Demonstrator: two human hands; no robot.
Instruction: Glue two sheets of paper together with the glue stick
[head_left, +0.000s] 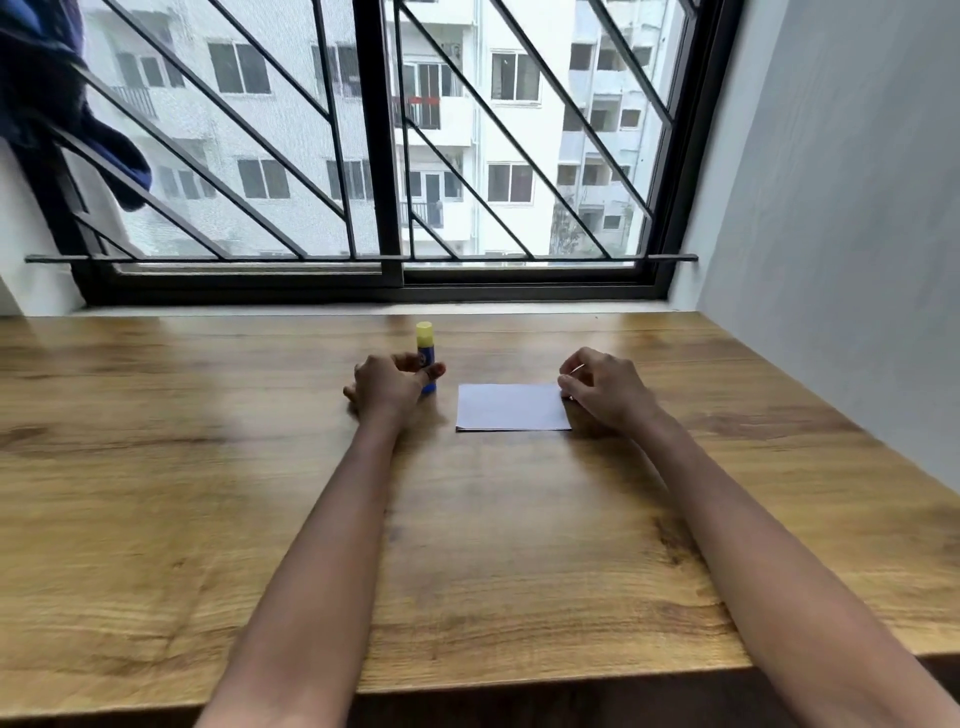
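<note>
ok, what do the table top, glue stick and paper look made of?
Table top: wood or wood-look laminate, low sheen; grain and knots show, can't tell which. Glue stick: smooth plastic, seemingly; blue body, yellow cap. Paper: thin, matte, white.

"What's everything sitting on?"

"A wooden bench (493, 545), warm brown with darker grain streaks, its front edge nearest me."

"And what's on it?"

"A glue stick (424, 340) stands upright towards the far side, with a yellow cap on top and a blue body below. Near it on the right, not touching, white paper (511, 408) lies flat, its long edges in line with the bench's front edge."

"Your hands?"

"My left hand (384, 387) is down on the wood, thumb and finger pinching the glue stick low on its body. My right hand (605, 389) is at the paper's far right corner, fingers curled onto it."
</note>
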